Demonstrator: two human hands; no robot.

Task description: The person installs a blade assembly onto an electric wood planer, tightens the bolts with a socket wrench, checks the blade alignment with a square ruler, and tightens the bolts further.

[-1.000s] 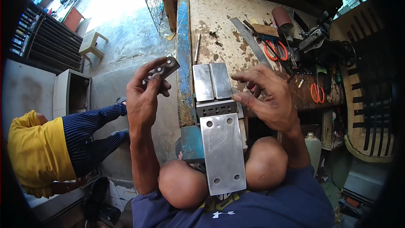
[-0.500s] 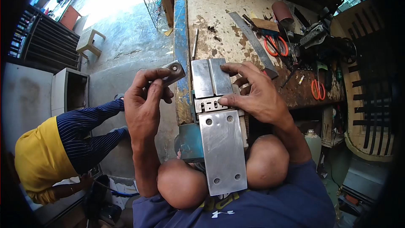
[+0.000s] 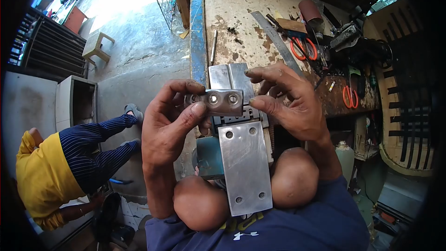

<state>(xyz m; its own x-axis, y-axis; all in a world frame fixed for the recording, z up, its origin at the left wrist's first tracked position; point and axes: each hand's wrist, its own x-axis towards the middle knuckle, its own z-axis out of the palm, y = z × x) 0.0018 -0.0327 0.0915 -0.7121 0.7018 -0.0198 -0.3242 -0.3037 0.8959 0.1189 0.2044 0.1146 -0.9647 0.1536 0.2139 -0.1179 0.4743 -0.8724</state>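
Note:
My left hand [image 3: 167, 123] pinches a small metal bar [image 3: 225, 107] with three holes, between thumb and fingers. It is held level over a slotted metal piece [image 3: 251, 115], hiding part of it. My right hand [image 3: 297, 104] is open, with thumb and fingers apart just beyond the bar's right end; whether the thumb touches it I cannot tell. Behind the bar lie two bright metal plates [image 3: 219, 75], side by side. Nearer me, between my knees, a long flat metal plate [image 3: 244, 165] with holes at its corners rests over a teal metal body [image 3: 209, 155].
On the worn workbench [image 3: 227, 9] lie a thin rod [image 3: 213, 47], a steel ruler [image 3: 274, 35], orange-handled scissors [image 3: 304, 49] and a red cylinder [image 3: 310, 11]. A wooden chair [image 3: 404, 107] stands right. At left, a person in yellow [image 3: 49, 172] bends near a stool [image 3: 98, 46].
My left hand has brought the metal bar right, over the slotted piece, and turned it level. My right hand has lifted off the plates and slotted piece, its fingers now apart.

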